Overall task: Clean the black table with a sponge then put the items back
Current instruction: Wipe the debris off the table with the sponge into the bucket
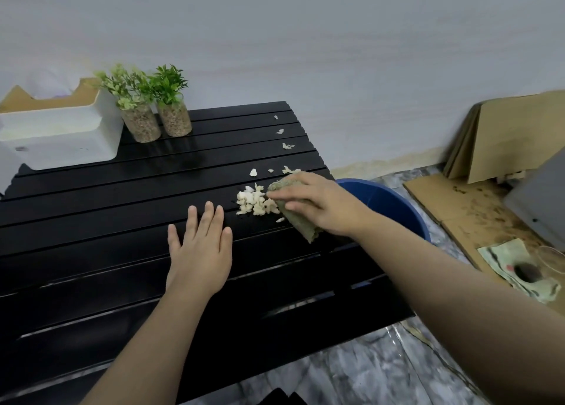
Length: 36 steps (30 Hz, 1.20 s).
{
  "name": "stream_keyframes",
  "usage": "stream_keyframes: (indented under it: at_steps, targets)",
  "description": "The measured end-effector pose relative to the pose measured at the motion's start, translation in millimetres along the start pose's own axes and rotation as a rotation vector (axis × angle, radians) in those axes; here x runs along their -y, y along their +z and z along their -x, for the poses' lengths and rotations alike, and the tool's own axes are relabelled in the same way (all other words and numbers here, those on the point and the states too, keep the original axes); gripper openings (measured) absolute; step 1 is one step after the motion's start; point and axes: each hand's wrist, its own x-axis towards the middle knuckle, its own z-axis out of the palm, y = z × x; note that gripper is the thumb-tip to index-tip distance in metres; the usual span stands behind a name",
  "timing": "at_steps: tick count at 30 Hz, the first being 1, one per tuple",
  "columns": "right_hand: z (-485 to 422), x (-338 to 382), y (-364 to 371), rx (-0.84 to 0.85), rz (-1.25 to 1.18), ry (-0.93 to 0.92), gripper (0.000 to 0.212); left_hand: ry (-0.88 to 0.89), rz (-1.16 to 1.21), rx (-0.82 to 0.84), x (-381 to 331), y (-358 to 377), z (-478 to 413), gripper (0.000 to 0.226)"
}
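A black slatted table (91,209) fills the left and middle of the view. My right hand (318,203) grips a greenish sponge (298,221) near the table's right edge, its edge against a heap of pale crumbs (255,203). A few loose crumbs (287,145) lie farther back along the right side. My left hand (200,248) rests flat on the table with straight fingers, just left of the heap. Two small potted plants (156,108) in clear gravel-filled pots stand at the back left, beside a white container (61,138).
A blue bucket (388,206) stands on the floor by the table's right edge, behind my right arm. Cardboard sheets (504,135) lean on the wall at right. A green cloth (519,270) and a clear glass (553,259) lie on cardboard on the marbled floor.
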Motion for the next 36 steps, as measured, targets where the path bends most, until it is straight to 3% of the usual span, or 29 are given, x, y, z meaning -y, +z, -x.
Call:
stream_keyframes:
  at_steps: [5,11,21,23,27,30,36]
  targets:
    - [75,17,-44,0.103,-0.09,-0.05,0.031,-0.002,-0.001,-0.001,1,2,-1,0.054]
    - [146,5,-4,0.207,0.219,-0.132,0.035,-0.007,-0.002,0.001,-1,1,-1,0.054]
    - [9,-22,36,0.065,0.288,-0.098,0.036,-0.035,0.076,0.018,-2,-3,-1,0.052]
    - [-7,-19,29,-0.008,0.183,-0.071,0.036,-0.055,0.16,-0.019,-2,-10,-2,0.05]
    - [-12,-19,-9,-0.249,-0.184,0.022,0.031,-0.017,0.177,-0.139,0,-30,-37,0.048]
    - [-18,-34,-28,-0.358,-0.316,0.085,0.029,0.016,0.138,-0.11,4,-37,-78,0.049]
    - [-94,-94,-35,-0.455,-0.245,0.409,0.026,0.031,-0.011,0.009,16,-17,-119,0.052]
